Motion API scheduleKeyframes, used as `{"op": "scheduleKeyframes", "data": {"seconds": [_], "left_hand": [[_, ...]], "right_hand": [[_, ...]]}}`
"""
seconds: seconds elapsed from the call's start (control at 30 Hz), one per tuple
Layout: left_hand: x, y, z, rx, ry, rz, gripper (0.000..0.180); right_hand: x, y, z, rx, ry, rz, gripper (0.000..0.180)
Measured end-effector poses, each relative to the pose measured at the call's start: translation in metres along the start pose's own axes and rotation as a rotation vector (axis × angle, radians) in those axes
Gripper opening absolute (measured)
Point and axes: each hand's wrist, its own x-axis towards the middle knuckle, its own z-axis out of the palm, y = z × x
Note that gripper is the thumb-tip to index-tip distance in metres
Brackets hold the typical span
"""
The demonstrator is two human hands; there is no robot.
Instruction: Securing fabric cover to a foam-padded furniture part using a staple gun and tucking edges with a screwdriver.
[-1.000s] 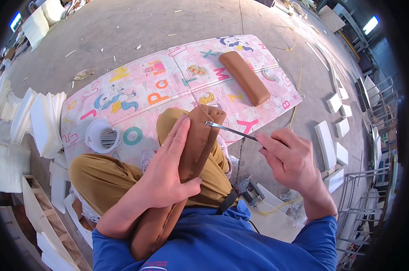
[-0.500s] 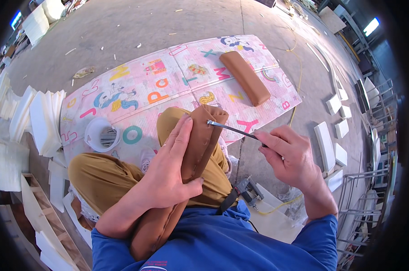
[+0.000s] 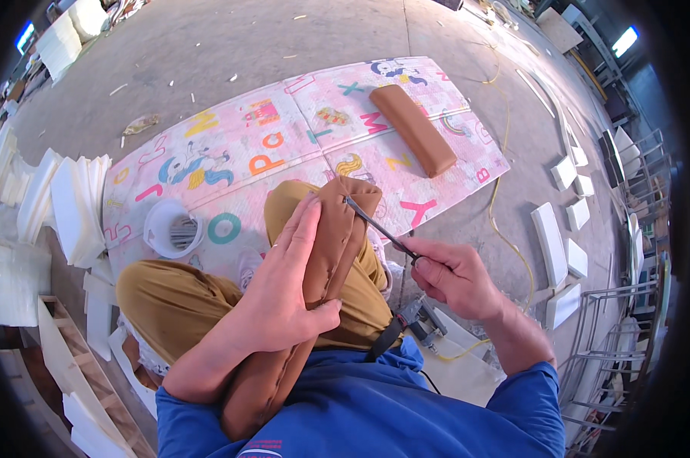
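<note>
A long brown upholstered pad (image 3: pixel 284 359), leather-like, lies along my lap and torso with its folded end pointing away from me. A line of staples or stitches runs along its upturned face; which of these I cannot tell. My left hand (image 3: pixel 284 275) grips the pad, fingers stretched along its left side and thumb across it. A slim dark metal tool (image 3: pixel 377 226) sits in my closed right hand (image 3: pixel 451 276), its handle hidden by the fingers. Its tip touches the pad near the folded end. A second brown pad (image 3: pixel 413 130) rests on the mat beyond.
A pink patterned mat (image 3: pixel 276 191) covers the floor before me, with a white bucket (image 3: pixel 171 229) of thin pieces on it. A power tool (image 3: pixel 419 320) lies by my right hip, near a yellow hose (image 3: pixel 505 229). White foam pieces (image 3: pixel 549 246) and metal frames (image 3: pixel 608 328) stand right.
My right hand has moved left and a little down, closer to the pad, and the tool now slopes more steeply. Its flat tip, visible before, is now less distinct. My left hand keeps its grip.
</note>
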Motion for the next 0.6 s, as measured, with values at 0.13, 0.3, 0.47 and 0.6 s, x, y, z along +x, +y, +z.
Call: {"op": "scheduleKeyframes", "data": {"seconds": [0.13, 0.3, 0.47, 0.6], "left_hand": [[0.001, 0.003, -0.001, -0.007, -0.019, -0.009, 0.107], [-0.002, 0.0, -0.006, -0.021, 0.022, -0.031, 0.105], [0.02, 0.015, -0.032, 0.235, 0.113, -0.023, 0.081], [0.044, 0.011, -0.033, 0.2, 0.194, 0.029, 0.036]], "right_hand": [[-0.001, 0.02, -0.014, 0.909, -0.295, 0.101, 0.037], [0.007, 0.044, -0.028, 0.833, 0.24, -0.245, 0.038], [0.031, 0.225, -0.069, -0.283, 0.683, 0.062, 0.03], [0.003, 0.36, -0.075, -0.811, 0.521, 0.264, 0.032]]}}
